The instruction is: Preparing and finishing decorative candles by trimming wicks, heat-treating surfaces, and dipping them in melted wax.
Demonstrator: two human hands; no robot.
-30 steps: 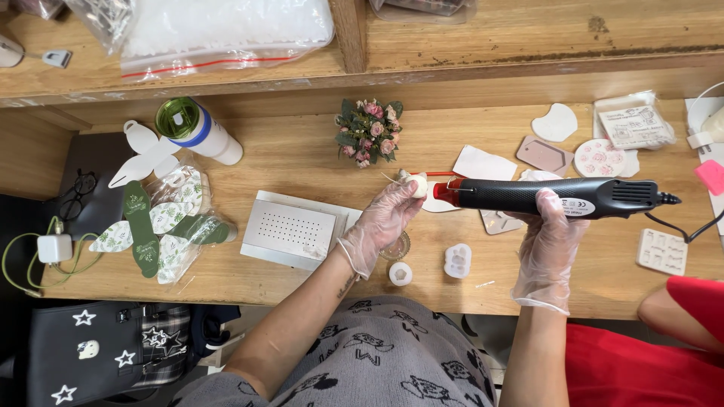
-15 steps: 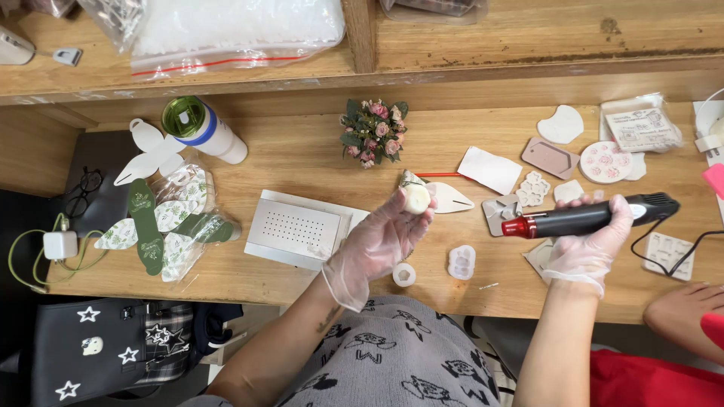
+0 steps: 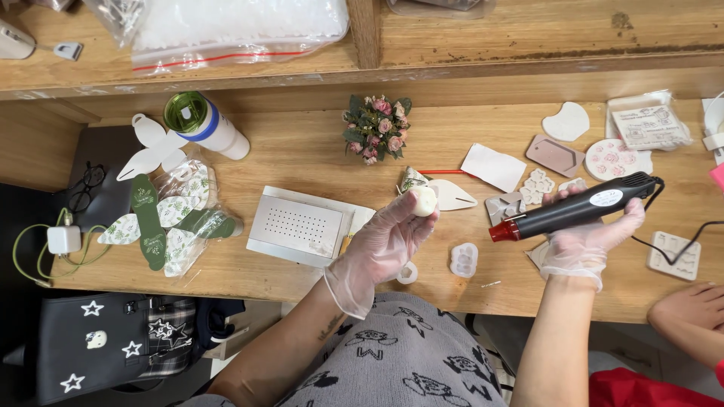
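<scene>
Near frame centre, gloved left hand (image 3: 381, 245) pinches a small cream round piece (image 3: 423, 200). Gloved right hand (image 3: 584, 241) grips a black red-tipped heat gun (image 3: 577, 208); nozzle aimed at fingers risks burning.

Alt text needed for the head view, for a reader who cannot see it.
A person in clear gloves sits at a wooden desk, the left hand holding up a small cream ball and the right hand gripping a black heat tool with a red tip. A white perforated box, moulds and a small rose bouquet lie around them.
</scene>
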